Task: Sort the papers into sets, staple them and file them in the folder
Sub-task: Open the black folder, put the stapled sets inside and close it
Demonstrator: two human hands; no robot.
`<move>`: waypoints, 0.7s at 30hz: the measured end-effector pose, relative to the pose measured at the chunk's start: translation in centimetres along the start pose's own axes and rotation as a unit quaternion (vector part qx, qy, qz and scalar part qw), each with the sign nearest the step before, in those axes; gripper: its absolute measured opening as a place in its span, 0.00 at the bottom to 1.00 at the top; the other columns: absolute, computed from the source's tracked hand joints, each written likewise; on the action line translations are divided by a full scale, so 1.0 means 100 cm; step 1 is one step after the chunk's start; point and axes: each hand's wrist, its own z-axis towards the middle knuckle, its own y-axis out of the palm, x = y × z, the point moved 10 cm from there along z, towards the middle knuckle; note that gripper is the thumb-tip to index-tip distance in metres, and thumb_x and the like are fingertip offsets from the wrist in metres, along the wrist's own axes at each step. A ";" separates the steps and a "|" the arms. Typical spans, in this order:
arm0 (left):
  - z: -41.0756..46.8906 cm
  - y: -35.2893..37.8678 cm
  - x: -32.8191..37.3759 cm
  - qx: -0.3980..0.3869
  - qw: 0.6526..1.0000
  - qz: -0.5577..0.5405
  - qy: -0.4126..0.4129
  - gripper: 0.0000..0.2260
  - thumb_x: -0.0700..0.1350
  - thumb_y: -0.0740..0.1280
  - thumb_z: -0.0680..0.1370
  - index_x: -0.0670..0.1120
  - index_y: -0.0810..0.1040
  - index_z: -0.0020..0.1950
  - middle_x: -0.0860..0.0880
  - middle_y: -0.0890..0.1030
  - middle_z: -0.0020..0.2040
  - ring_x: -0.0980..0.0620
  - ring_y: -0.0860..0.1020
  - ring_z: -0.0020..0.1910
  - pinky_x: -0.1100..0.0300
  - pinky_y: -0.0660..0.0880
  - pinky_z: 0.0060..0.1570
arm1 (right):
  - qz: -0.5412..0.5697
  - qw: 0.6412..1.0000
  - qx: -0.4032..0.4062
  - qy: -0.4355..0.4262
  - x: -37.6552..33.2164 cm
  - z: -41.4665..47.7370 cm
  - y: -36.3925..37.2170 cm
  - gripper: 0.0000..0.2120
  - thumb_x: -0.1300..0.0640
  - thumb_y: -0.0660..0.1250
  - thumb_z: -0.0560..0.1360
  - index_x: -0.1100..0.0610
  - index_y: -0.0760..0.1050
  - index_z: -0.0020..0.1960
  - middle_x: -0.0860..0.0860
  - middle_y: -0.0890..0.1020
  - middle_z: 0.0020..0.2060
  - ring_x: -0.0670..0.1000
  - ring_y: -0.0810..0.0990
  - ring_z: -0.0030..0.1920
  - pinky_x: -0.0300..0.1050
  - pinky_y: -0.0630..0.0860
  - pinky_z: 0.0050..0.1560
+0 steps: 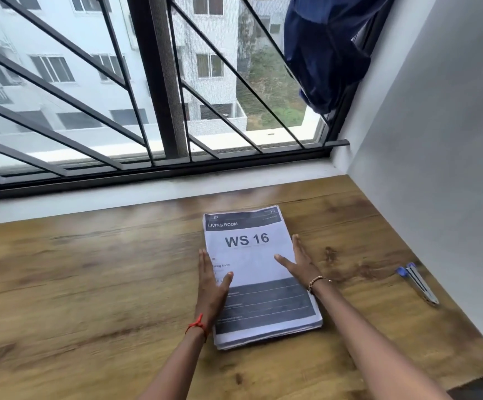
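A wooden desk is sitting under a barred window, and near its middle we are squaring one stack of papers, its top sheet reading "WS 16". Our left hand is lying flat and open against the stack's left edge, thumb resting on the top sheet. Our right hand is doing the same at the right edge, fingers straight, gripping nothing. We are judging that uneven pressing could be buckling or fanning the sheets, and the slightly ragged lower edges could be slipping out of order. We are counting one stack with sheets too many to tell, two hands, two blue-capped pens lying near the wall, one dark blue cloth hanging at the window, and no stapler or folder in view.
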 end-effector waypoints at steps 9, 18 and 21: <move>-0.010 -0.086 -0.008 0.029 0.982 0.181 0.056 0.35 0.46 0.63 0.78 0.44 0.42 0.76 0.53 0.37 0.73 0.58 0.36 0.72 0.60 0.38 0.72 | -0.148 0.965 0.146 -0.161 -0.111 -0.013 0.035 0.36 0.43 0.50 0.71 0.59 0.52 0.75 0.53 0.53 0.75 0.49 0.51 0.76 0.50 0.44 0.74; -0.040 -0.229 -0.065 0.049 0.939 0.340 0.020 0.35 0.62 0.45 0.73 0.46 0.44 0.77 0.48 0.40 0.77 0.54 0.34 0.72 0.60 0.34 0.69 | -0.201 0.932 0.091 -0.288 -0.244 -0.053 0.193 0.26 0.52 0.59 0.71 0.64 0.71 0.64 0.60 0.72 0.66 0.59 0.73 0.65 0.60 0.67 0.63; -0.053 -0.289 -0.088 0.061 0.935 0.350 0.004 0.29 0.53 0.56 0.80 0.47 0.47 0.77 0.48 0.43 0.77 0.51 0.38 0.75 0.57 0.36 0.71 | -0.225 0.930 0.049 -0.288 -0.281 -0.068 0.256 0.22 0.53 0.64 0.66 0.63 0.77 0.56 0.60 0.79 0.58 0.58 0.81 0.55 0.58 0.77 0.50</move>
